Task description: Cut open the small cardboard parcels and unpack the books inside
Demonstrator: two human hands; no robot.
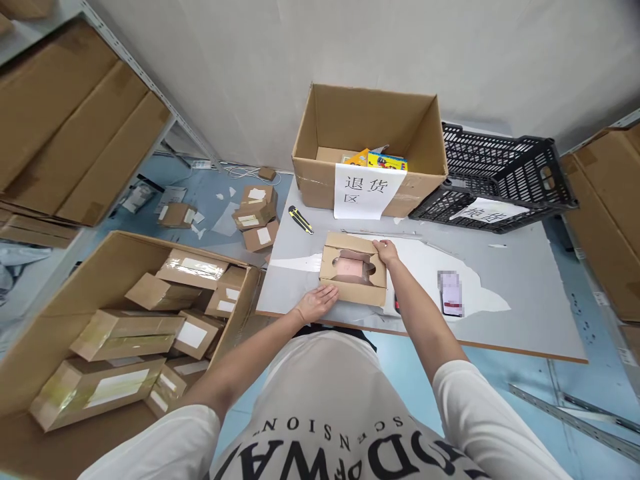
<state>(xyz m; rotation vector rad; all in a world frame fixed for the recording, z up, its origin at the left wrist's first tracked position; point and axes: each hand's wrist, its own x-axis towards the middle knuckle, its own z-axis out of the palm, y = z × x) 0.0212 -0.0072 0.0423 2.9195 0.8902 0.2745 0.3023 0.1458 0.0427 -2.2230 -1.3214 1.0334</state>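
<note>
A small open cardboard box [363, 295] lies on the table in front of me. Inside it, a cut-out cardboard insert frames a pinkish item [350, 268] whose kind I cannot make out. My left hand [319, 303] grips the box at its near left corner, fingers over the edge. At the far right corner, my right hand [387, 252] pinches the rim. A yellow and black utility knife [301, 220] lies beyond the box to the left. Right of my right forearm rests a phone [451, 295]. Something small, red and black, is partly hidden behind that forearm.
At the table's back stands a large cardboard box [315, 187] with a paper sign and colourful packages inside. A black plastic crate [540, 177] is beside it. On my left, a big carton [120, 241] holds several taped parcels. More small boxes [257, 217] sit left of the table.
</note>
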